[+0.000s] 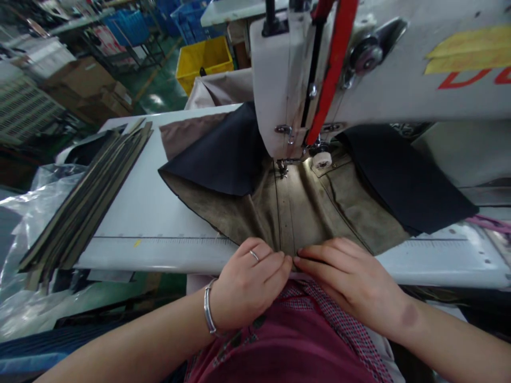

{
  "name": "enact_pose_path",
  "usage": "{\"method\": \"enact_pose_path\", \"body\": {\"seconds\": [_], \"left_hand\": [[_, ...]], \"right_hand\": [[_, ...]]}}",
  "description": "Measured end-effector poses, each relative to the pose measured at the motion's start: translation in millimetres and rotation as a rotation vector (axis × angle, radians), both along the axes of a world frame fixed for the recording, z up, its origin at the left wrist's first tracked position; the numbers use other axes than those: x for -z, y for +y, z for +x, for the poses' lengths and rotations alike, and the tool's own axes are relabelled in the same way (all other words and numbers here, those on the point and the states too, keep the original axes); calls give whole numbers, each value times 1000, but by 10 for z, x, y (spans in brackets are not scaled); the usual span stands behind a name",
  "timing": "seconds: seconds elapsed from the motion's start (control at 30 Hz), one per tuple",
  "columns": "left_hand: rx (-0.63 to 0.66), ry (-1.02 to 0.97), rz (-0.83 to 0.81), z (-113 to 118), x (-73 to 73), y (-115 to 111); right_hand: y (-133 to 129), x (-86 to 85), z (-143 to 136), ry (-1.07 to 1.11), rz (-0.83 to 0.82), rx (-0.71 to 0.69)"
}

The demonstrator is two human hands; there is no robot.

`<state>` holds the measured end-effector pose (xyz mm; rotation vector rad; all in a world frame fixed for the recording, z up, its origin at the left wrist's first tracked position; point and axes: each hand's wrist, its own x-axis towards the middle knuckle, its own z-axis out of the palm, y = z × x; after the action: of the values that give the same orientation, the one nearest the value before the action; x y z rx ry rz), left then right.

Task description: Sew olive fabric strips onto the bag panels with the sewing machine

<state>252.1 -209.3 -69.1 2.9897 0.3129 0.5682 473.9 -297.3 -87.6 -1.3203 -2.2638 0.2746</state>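
Note:
An olive-brown garment piece [307, 207] with dark navy panels lies across the white sewing table, under the presser foot [282, 169] of a sewing machine [275, 85]. Two seam lines run from the foot toward me. At the table's front edge my left hand [255, 279], with a ring and a bracelet, has its fingers closed on the garment's near edge. My right hand [347, 276] meets it fingertip to fingertip, its fingers pressed together on the same edge. The thumbs are mostly hidden.
A bundle of dark and olive fabric strips [91, 197] lies on the table's left end, beside clear plastic [35, 213]. Beyond the table stand a yellow bin [205, 57] and cardboard boxes [85, 80]. The machine's arm [415, 90] spans the upper right.

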Motion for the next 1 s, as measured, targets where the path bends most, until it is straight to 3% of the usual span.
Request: {"method": "enact_pose_path", "body": {"seconds": [0.33,1.0], "left_hand": [[-1,25,-44,54,-43,99],[-14,170,19,230,-54,596]], "right_hand": [[84,-22,36,11,-36,-35],[542,-84,203,-136,-4,-26]]}}
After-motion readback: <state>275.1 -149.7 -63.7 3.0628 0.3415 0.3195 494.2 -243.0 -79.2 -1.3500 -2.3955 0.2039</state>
